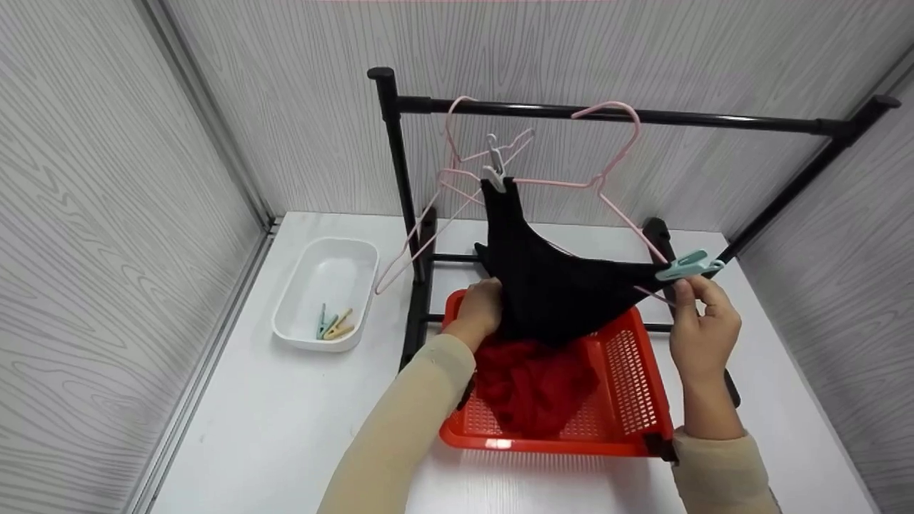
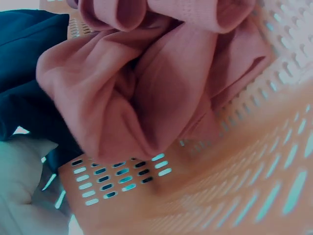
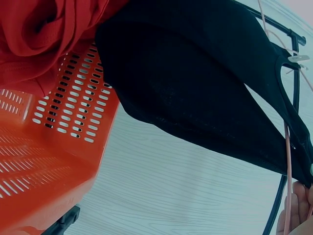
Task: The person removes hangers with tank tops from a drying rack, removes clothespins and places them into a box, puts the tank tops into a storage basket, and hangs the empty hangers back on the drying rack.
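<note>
A black garment (image 1: 550, 285) hangs across a pink hanger (image 1: 560, 183), a white clothespin (image 1: 495, 173) on its upper left end and a teal clothespin (image 1: 690, 265) on its right end. At the garment's left edge, over the basket, my left hand (image 1: 477, 307) grips the cloth, its fingertips hidden. Just under the teal clothespin, my right hand (image 1: 705, 330) pinches the garment's right corner between thumb and forefinger. The hanger's wire crosses that hand in the right wrist view. Crumpled red cloth (image 1: 532, 389) lies below in the red perforated basket (image 1: 557, 448).
A black rack (image 1: 514, 109) stands behind, its top bar carrying the hanger. A second pink hanger (image 1: 408, 265) hangs at its left. On the table's left sits a white tray (image 1: 325, 275) with several clothespins (image 1: 334, 326). Grey wood-grain panels enclose the table.
</note>
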Available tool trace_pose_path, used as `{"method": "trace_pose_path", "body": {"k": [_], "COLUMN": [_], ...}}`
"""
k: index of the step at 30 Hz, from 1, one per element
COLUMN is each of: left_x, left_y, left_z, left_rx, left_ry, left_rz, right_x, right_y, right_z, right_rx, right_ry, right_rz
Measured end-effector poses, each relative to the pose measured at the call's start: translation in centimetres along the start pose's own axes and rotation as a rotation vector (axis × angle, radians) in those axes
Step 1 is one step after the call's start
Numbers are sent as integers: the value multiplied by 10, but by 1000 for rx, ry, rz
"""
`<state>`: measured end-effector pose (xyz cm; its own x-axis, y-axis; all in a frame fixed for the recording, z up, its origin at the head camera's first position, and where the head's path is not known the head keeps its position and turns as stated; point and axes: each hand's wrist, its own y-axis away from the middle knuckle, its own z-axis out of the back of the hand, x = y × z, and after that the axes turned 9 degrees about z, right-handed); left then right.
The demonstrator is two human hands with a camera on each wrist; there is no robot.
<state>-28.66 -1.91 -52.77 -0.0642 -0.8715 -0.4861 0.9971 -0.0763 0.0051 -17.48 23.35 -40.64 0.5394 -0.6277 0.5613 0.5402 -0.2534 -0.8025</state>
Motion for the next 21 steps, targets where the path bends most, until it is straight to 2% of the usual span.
{"method": "trace_pose_path", "body": {"k": [3,7,12,17,21], "left_x": [4,8,7,5,2], "left_y": [-2,-4,-2,-1,0], "left_z": [-1,1,7,8,10], "left_rx": [-43,-91,-87,-72,-97], "left_ry": [25,37,122,91,40], "left_rz": [13,14,64,68,43], "right_x": [-1,-14,-26,-28,-16], "right_y": [2,4,6,8,8], "right_z": [-1,-3,-5,-6,-7], "right_rx": [9,12,10,8,11], "right_ry": [-3,2,13,4,-23], "right_rz": [-19,-14,-2,4,-18]}}
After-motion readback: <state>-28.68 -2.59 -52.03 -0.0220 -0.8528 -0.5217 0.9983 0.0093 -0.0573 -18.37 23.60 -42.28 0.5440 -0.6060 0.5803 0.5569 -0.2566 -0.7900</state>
